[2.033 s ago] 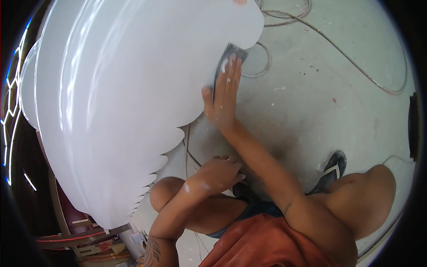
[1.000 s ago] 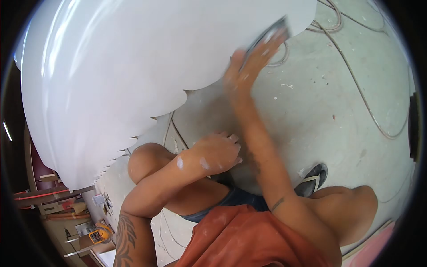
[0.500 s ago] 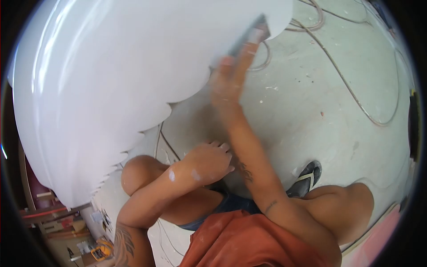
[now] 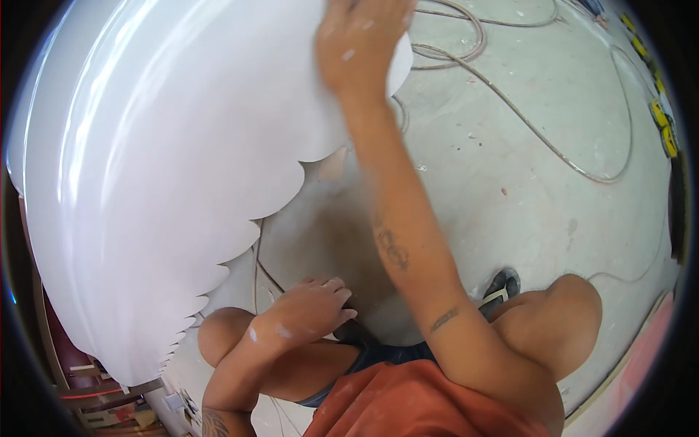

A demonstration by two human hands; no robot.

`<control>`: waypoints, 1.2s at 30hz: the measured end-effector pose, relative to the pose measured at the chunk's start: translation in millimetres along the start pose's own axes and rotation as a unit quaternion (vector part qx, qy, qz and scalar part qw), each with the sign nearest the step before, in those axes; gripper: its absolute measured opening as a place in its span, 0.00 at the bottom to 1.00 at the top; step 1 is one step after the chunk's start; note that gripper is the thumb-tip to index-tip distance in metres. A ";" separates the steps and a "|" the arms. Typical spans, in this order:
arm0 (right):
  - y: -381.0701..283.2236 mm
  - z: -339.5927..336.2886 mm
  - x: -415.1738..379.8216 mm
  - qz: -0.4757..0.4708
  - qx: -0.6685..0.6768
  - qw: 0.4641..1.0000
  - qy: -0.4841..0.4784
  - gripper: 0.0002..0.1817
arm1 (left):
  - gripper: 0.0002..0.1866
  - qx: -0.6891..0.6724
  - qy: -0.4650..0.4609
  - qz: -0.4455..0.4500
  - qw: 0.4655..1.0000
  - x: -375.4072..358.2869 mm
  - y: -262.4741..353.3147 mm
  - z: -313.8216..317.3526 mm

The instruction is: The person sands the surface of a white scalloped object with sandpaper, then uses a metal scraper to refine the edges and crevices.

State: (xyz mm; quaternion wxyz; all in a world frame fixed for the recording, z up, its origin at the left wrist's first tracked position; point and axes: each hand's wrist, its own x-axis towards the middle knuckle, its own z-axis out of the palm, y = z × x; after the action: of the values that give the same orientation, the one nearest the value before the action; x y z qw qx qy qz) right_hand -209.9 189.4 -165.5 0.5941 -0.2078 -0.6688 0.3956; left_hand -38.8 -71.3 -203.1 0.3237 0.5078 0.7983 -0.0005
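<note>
My right hand [image 4: 364, 47] is on the large white panel [image 4: 196, 146] near its upper right edge, fingers running past the top of the view. Half a second ago it pressed a grey, brown-edged sheet like sandpaper against the panel; now the back of the hand and the view's edge hide that sheet. The panel is smooth and glossy, with a scalloped lower edge. My left hand [image 4: 309, 309] hangs beside my bent knee [image 4: 226, 331], fingers loosely bent and slightly apart, holding nothing. White smudges mark both hands.
A hose [image 4: 524, 120] loops across the dusty floor [image 4: 524, 218] at the right. My foot wears a black sandal [image 4: 502, 282]. A small beige scrap [image 4: 333, 164] lies by the panel's edge. Yellow-and-black objects [image 4: 661, 120] line the far right. Shelving with items [image 4: 109, 415] stands lower left.
My right hand has moved up and slightly left over the panel, and the sheet has gone out of sight. The view has shifted a little, with my left hand now lower in it.
</note>
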 end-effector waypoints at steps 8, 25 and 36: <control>1.5 -18.8 -103.4 -0.048 0.055 0.996 -0.049 0.41 | 0.19 0.029 -0.087 -0.051 0.994 25.2 4.5 -16.7; 1.7 -22.1 -124.4 -0.043 0.060 0.996 -0.052 0.39 | 0.19 0.089 -0.111 -0.060 0.988 27.5 -2.0 -13.1; 20.7 -23.6 -102.9 -0.049 0.048 0.997 -0.033 0.38 | 0.21 0.038 -0.073 -0.040 0.996 14.2 8.4 -19.1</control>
State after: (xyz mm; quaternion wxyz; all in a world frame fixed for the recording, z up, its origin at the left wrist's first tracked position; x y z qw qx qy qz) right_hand -169.8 131.5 -246.9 0.5996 -0.1331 -0.6779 0.4041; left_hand -45.8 -49.5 -192.6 0.3612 0.4861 0.7916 -0.0809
